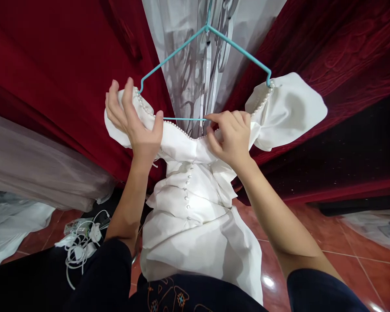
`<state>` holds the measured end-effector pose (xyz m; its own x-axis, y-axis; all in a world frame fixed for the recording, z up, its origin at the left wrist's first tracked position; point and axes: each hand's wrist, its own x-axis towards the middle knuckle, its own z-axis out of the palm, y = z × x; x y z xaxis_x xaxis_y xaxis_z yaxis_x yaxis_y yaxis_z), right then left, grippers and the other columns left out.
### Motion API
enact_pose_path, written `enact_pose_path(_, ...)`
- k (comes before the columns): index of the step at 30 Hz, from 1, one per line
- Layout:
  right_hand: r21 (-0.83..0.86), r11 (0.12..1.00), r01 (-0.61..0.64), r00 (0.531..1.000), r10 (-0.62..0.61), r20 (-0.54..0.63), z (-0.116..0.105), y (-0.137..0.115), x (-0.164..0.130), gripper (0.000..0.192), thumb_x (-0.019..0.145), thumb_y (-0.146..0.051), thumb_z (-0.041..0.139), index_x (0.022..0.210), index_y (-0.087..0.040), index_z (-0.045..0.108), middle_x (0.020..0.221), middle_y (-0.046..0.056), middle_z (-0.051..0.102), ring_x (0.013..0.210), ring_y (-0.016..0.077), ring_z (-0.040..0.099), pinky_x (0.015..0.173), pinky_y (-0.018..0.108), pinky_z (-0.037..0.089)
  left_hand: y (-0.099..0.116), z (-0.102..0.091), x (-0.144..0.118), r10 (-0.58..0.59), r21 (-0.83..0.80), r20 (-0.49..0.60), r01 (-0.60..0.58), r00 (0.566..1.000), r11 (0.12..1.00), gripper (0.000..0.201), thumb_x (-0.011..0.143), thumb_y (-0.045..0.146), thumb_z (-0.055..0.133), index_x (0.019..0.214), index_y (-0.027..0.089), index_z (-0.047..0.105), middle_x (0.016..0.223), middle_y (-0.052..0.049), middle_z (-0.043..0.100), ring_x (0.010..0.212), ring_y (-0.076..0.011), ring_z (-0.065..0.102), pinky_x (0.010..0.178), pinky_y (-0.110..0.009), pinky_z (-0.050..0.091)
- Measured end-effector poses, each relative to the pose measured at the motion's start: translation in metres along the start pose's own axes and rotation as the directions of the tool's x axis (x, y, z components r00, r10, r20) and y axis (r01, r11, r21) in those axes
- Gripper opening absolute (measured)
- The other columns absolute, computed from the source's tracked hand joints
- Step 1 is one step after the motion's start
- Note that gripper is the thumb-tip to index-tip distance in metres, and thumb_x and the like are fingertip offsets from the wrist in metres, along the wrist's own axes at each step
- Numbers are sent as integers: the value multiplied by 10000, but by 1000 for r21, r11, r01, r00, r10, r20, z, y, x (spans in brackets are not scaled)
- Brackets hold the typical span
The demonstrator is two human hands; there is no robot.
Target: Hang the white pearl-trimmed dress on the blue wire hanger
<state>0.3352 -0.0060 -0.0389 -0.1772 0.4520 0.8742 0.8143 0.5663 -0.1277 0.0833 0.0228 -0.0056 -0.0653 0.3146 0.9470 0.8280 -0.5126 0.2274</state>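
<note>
A white dress [195, 203] is hung on a teal wire hanger [208, 30] before red drapes [52, 65]. Its pearl-edged neckline is gripped at one shoulder by the left hand [133, 119], closed on the fabric, and pinched near the hanger's bar by the right hand [230, 134]. Seating the neckline seems in hand; evening both shoulders is likely called for next.
</note>
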Motion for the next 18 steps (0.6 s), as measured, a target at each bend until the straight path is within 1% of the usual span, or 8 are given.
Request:
enact_pose_path(2,-28,999,-24,1000,25,19,0,0,-2,270,1058,-305,475,1230,-242,673,961,47,694,919,229,581,971,448,411,-18,3,9,-63,1,78,63,995,998,649,959,461,768,1534,278,530,1564,-106,576,1501,-336,506,1321,-586,348)
enact_pose_path(4,-58,998,-38,998,40,39,-4,4,-3,281,1060,-318,459,1222,-236,674,978,57,694,936,237,580,993,461,413,-28,4,19,-136,-52,194,148,972,988,395,1031,357,663,1418,286,627,1411,-50,697,1357,-268,634,1231,-507,463)
enact_pose_path(6,-63,998,-20,998,23,53,-10,10,-2,291,1066,-319,445,1221,-238,678,995,58,708,946,238,584,1006,466,418,-33,0,30,-197,-96,264,229,944,969,254,1047,245,601,1263,279,729,1253,2,771,1193,-230,719,1100,-436,546)
enact_pose_path(9,-12,1000,-4,997,5,78,-20,15,1,297,1075,-326,448,1234,-250,687,1055,57,739,973,237,608,1024,469,431,-36,-12,46,-272,-99,241,303,932,948,285,957,37,598,1055,221,793,1001,50,796,954,-170,741,889,-337,580)
enact_pose_path(12,57,998,-34,995,29,93,-26,13,4,279,1067,-350,488,1223,-254,698,1119,63,762,1011,246,636,1036,483,445,-44,-29,49,-409,-51,145,419,901,906,334,866,-113,537,866,155,735,789,73,696,788,-96,643,745,-248,512)
enact_pose_path(13,70,996,-49,995,43,93,-26,11,5,270,1058,-356,503,1210,-253,701,1119,65,765,1017,252,641,1036,489,449,-47,-35,45,-461,-25,149,470,875,882,304,866,-102,532,796,147,693,712,69,626,721,-86,586,687,-237,466)
enact_pose_path(15,78,994,-83,993,76,93,-26,8,7,245,1034,-348,526,1171,-253,704,1089,68,763,1021,263,643,1035,498,455,-53,-47,31,-552,38,255,562,794,826,256,887,-7,566,694,152,621,612,54,501,624,-94,487,602,-248,373)
enact_pose_path(18,83,990,-116,987,105,123,-25,7,10,215,992,-293,542,1130,-253,701,1042,65,756,1004,262,642,1031,491,458,-49,-58,1,-589,55,468,643,659,764,142,842,112,623,730,165,694,638,27,603,617,-143,555,581,-271,395)
